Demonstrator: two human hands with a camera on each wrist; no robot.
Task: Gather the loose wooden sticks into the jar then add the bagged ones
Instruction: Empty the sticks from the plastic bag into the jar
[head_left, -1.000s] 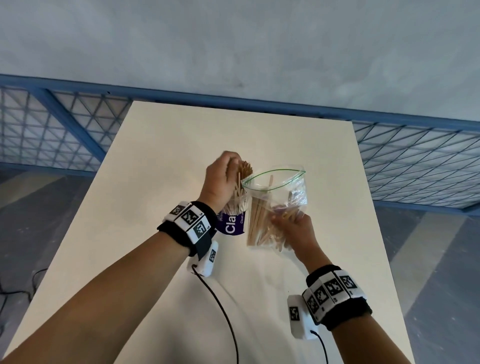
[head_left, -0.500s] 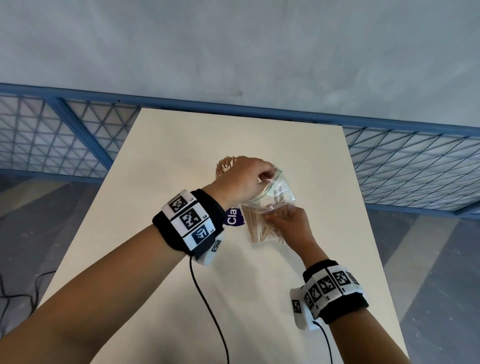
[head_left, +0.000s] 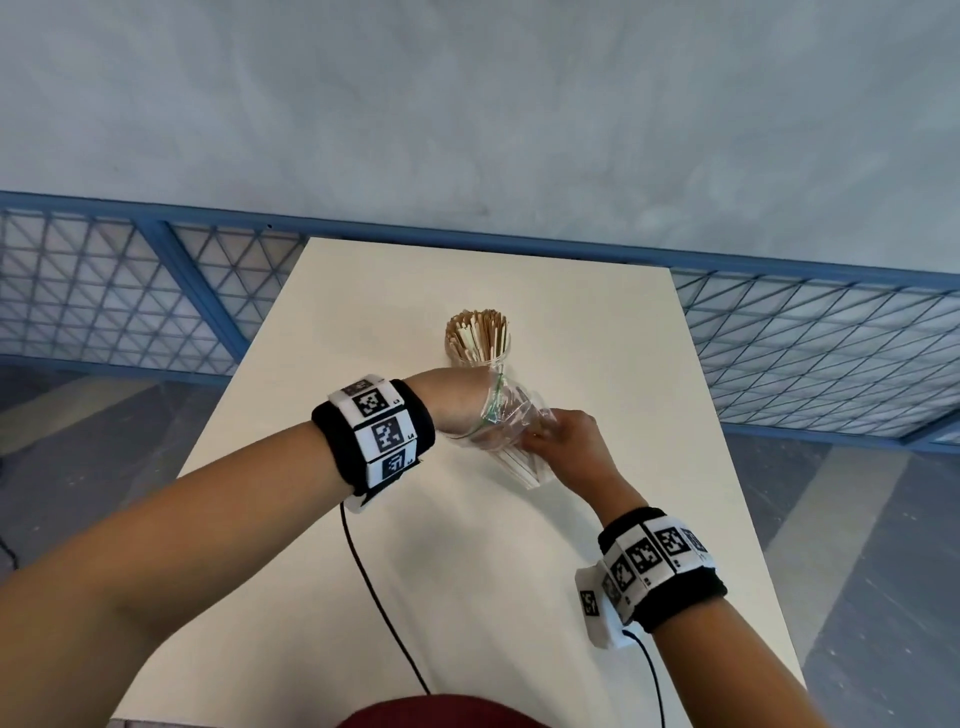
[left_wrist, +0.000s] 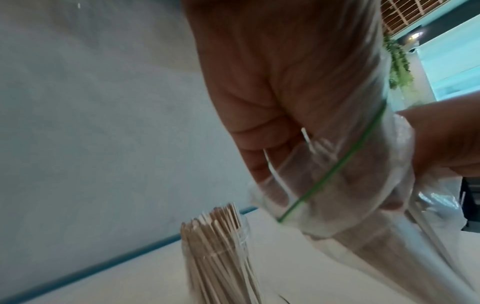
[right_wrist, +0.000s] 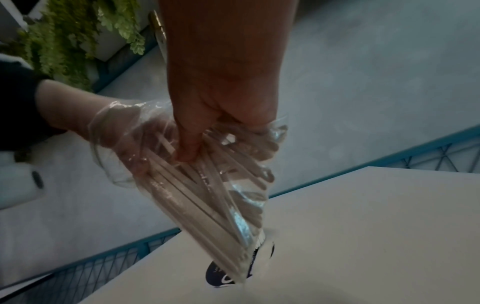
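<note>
A clear jar (head_left: 478, 340) packed with upright wooden sticks stands mid-table; it also shows in the left wrist view (left_wrist: 218, 257). Just in front of it, a clear zip bag (head_left: 511, 441) of wooden sticks (right_wrist: 197, 197) hangs tilted above the table. My left hand (head_left: 460, 408) is pushed through the bag's green-edged mouth up to the wrist. Inside the plastic, the left hand's fingers (right_wrist: 135, 160) curl on the sticks' upper ends. My right hand (head_left: 569, 444) pinches the bag's middle from outside, its thumb (right_wrist: 188, 150) pressing plastic against the sticks.
The cream table (head_left: 467, 571) is narrow, with edges close on both sides. A blue mesh railing (head_left: 130, 291) runs behind it. A black cable (head_left: 379, 597) trails from my left wrist across the near table.
My left hand left the jar, reached the bag's mouth and has now slid inside up to the wrist. The bag has tilted and lowered in my right hand. The jar now stands uncovered.
</note>
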